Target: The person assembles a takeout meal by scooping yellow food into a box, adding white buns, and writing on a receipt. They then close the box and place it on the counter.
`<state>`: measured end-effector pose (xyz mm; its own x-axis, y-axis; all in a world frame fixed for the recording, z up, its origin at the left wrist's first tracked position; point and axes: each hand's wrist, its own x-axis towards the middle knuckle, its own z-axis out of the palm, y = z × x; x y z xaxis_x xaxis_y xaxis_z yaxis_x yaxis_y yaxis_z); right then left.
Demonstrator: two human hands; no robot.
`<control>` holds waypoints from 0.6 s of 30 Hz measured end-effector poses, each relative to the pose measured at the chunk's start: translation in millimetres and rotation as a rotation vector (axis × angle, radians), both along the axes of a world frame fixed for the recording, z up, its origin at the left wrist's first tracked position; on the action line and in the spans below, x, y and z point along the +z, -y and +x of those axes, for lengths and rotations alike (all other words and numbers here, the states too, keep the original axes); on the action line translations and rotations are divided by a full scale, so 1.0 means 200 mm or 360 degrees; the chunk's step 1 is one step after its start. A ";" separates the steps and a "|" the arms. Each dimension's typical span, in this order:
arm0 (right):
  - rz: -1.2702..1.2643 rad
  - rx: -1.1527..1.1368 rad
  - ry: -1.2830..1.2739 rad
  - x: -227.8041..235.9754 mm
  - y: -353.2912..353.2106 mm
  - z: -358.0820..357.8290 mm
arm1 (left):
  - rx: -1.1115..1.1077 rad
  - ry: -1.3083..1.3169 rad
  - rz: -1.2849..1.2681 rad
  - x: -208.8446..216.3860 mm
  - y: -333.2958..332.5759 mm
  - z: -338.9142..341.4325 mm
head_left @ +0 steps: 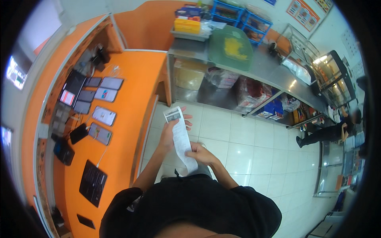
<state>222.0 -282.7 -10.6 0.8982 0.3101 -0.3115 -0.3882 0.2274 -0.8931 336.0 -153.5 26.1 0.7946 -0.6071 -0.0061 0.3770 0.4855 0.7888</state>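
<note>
White paper makes up the long receipt [181,137], held out in front of the person's black shirt [190,210], above the pale tiled floor [246,154]. Near its upper end, the left hand [168,134] has hold of it, thumb on the printed face and fingers partly spread behind, their tips showing past the right edge. Lower down, the right hand [201,154] pinches the same strip from its right edge, thumb on top, the other fingers bent. The bottom end curls close to the shirt.

To the left runs an orange counter [137,85] with several phones [104,115], some with cables plugged in, and a black tablet [93,182]. Ahead, a metal table [274,73] bears a green tray [240,37] with something yellow on it. Far right, another person [331,133] stands near a glass display case [337,79].
</note>
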 end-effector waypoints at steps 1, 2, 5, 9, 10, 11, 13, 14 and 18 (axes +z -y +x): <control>-0.0128 0.0044 -0.0006 -0.03 0.10 0.00 | -0.0078 -0.0043 -0.0020 0.01 0.10 0.06; -0.0130 0.0024 0.0026 -0.07 0.20 0.00 | -0.0148 -0.0070 -0.0089 0.01 0.20 0.12; -0.0273 -0.0190 -0.0166 -0.16 0.51 0.08 | -0.0155 -0.0142 -0.0010 -0.01 0.56 0.22; -0.1022 -0.0354 -0.0020 -0.15 0.91 0.16 | 0.0057 -0.0174 -0.0075 0.01 1.07 0.35; -0.1101 -0.0494 0.0071 -0.14 0.97 0.17 | 0.0158 -0.0188 -0.0068 0.04 1.17 0.40; -0.1154 -0.0567 0.0118 -0.12 1.03 0.20 | 0.0264 -0.0185 -0.0091 0.07 1.27 0.46; -0.1250 -0.0678 0.0087 -0.10 1.14 0.27 | 0.0313 -0.0168 -0.0120 0.11 1.42 0.58; -0.1247 -0.0771 0.0195 -0.09 1.19 0.32 | 0.0336 -0.0126 -0.0184 0.13 1.49 0.64; -0.1289 -0.0828 0.0305 -0.08 1.34 0.51 | 0.0438 -0.0364 -0.0278 0.15 1.65 0.94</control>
<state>323.7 -551.3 -27.1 0.9198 -0.3819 -0.0902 -0.2453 -0.3800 -0.8919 523.9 -483.4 56.3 0.9178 -0.3794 -0.1171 0.3705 0.7122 0.5962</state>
